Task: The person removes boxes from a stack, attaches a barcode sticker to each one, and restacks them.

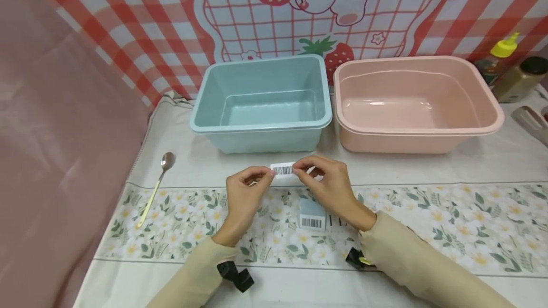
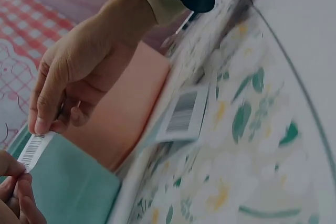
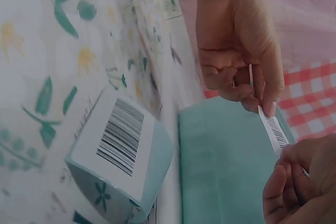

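The label (image 1: 283, 169) was up in the air between my two hands, over the near edge of the white cloth (image 1: 428, 165), just in front of the blue tub (image 1: 262, 103). My left hand (image 1: 245, 193) pinched its left end between thumb and forefinger, and my right hand (image 1: 327, 185) pinched the right end, so the strip was pulled flat with the barcode facing up, likely so it stayed readable and didn't curl. Both grips were tight pinches on the label, other fingers curled loosely.

Just near of my right hand sat a small box (image 1: 312, 214) on the floral runner (image 1: 449, 222), its own barcode facing me, within easy reach. Right of the blue tub stood the pink tub (image 1: 415, 103); both looked empty. A spoon (image 1: 157, 183) lay well off to the left. Two bottles (image 1: 509, 72) stood far right.
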Tool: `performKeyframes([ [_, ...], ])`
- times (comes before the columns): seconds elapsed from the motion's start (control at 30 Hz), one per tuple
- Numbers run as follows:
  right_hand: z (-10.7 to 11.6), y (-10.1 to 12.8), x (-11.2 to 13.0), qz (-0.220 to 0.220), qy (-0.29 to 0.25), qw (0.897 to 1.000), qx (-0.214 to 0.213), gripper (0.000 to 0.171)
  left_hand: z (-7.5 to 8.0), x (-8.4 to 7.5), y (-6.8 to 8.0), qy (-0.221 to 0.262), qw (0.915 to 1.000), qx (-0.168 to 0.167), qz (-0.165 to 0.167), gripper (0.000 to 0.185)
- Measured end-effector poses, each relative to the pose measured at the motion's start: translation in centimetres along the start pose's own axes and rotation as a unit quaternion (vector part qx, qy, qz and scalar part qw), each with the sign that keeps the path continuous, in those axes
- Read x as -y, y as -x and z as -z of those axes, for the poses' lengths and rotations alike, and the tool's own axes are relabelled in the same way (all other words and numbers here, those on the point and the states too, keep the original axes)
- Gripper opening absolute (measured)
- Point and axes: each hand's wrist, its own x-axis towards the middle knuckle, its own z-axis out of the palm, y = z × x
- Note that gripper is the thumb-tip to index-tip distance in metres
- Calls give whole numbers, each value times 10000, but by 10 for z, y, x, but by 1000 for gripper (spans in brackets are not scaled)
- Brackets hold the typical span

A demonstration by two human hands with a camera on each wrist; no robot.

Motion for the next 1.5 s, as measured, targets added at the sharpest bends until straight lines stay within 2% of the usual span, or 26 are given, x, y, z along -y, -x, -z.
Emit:
performKeyframes([
  [0.23,-13,-13,-7,-233,284,9981,497,14,6,13,-17,-86,9991,-379,-151,9],
  [0.4,-18,-19,-11,-453,402,9931,1001,28,10,22,-26,-214,9979,-609,-82,10],
  [0.67,-23,-30,-13,-380,317,9869,1533,50,15,24,-44,-285,9955,-879,-218,16],
  [0.83,-28,-33,-14,-470,281,9859,1579,55,14,20,-51,-441,9942,-980,-61,16],
  [1.1,-33,-35,-15,-563,267,9862,1531,57,15,31,-63,-414,9907,-1215,-459,17],
  [1.5,-34,-37,-13,-610,248,9864,1508,59,12,32,-70,-450,9890,-1311,-516,14],
])
